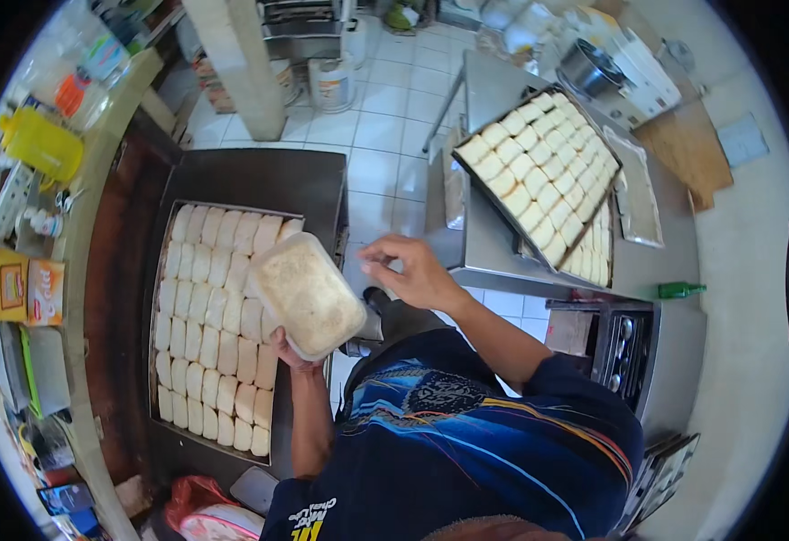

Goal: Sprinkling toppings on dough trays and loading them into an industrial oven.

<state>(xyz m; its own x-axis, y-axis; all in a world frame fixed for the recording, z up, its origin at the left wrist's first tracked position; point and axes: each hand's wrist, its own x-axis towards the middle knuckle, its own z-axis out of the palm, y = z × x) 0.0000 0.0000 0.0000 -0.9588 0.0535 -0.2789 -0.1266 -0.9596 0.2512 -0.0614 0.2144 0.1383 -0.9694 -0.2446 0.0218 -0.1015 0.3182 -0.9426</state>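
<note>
Your left hand [295, 352] grips a whitish tub [310, 296]; your right hand [405, 270] hovers just beside it.

Your left fingers hold the tub near its lower corner, with pale tan powder inside; your right fingers curl toward the thumb, though whether they pinch anything cannot be told. From your view the tub overlaps the right side of a tray [205, 439] packed with dough rolls [218, 307] on the dark desk [259, 171]. Across the gap to your right, another filled tray [506, 214] sits on the steel desk [493, 243], near a green bottle [680, 289].
</note>
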